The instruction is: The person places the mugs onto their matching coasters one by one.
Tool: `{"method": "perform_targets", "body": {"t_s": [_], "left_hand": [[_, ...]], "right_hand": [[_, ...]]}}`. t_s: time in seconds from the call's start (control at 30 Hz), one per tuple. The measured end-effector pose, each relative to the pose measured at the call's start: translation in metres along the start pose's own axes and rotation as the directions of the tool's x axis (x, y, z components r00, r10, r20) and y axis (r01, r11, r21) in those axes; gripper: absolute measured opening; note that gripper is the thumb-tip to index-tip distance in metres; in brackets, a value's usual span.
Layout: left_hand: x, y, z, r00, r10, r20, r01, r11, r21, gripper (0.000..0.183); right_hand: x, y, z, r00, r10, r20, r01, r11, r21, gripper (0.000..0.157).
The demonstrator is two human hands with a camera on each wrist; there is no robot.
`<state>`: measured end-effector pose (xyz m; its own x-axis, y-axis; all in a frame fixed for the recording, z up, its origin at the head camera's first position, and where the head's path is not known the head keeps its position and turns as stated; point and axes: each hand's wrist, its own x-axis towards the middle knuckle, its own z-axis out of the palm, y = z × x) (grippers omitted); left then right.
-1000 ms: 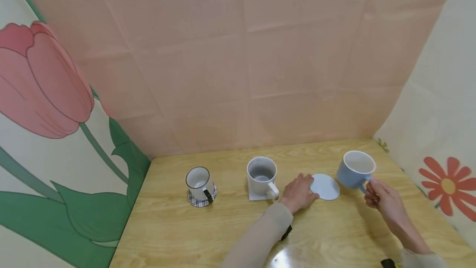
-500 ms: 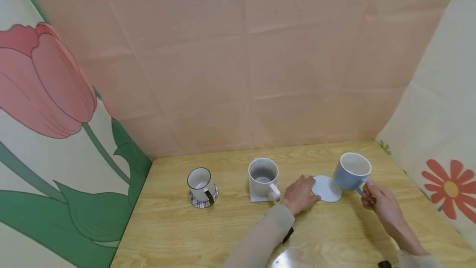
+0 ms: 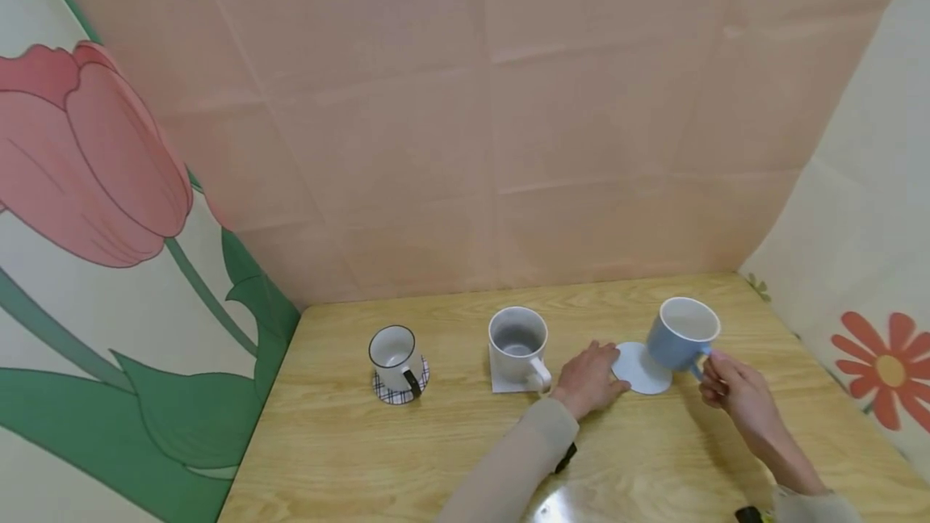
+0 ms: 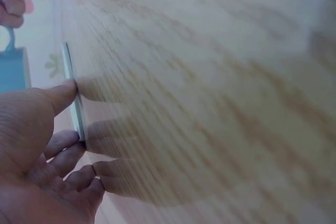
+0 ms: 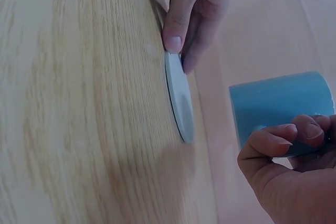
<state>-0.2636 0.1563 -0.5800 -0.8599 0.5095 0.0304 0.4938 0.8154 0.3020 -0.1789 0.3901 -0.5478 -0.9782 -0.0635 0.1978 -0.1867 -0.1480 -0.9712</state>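
My right hand (image 3: 739, 387) holds a blue mug (image 3: 668, 343) with a white inside by its handle. In the right wrist view the mug (image 5: 278, 106) is raised above the tabletop. My left hand (image 3: 585, 382) lies low at the left edge of a round pale coaster (image 3: 643, 370). Thumb and fingers pinch that coaster (image 4: 74, 98) at its edge in the left wrist view, flat on the table. From the head view the mug's base overlaps the coaster's right side.
A white mug (image 3: 517, 337) stands on a square white coaster (image 3: 508, 386) left of my left hand. Farther left, a black-rimmed mug (image 3: 395, 355) with a black handle sits on a round plaid coaster (image 3: 394, 396). Printed cloths (image 3: 465, 144) hang behind the wooden table (image 3: 349, 458) and at its sides.
My right hand has carried the blue mug leftward, from beside the round coaster to over its right side. The left hand stays at the coaster. The head view has shifted slightly.
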Motion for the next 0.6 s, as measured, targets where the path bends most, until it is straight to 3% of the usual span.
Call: {"method": "perform_targets", "body": {"t_s": [0.4,0.6], "left_hand": [[0.000,0.001,-0.004,0.999,-0.016,0.036,0.017,0.999,-0.048,0.061],[-0.002,0.002,-0.005,1.000,-0.017,0.015,0.018,0.998,-0.061,0.062]], "right_hand": [[0.002,-0.001,0.008,0.999,0.018,-0.028,-0.019,0.999,-0.025,0.044],[0.001,0.002,0.012,0.999,0.035,-0.040,-0.037,0.998,-0.052,0.044]]}}
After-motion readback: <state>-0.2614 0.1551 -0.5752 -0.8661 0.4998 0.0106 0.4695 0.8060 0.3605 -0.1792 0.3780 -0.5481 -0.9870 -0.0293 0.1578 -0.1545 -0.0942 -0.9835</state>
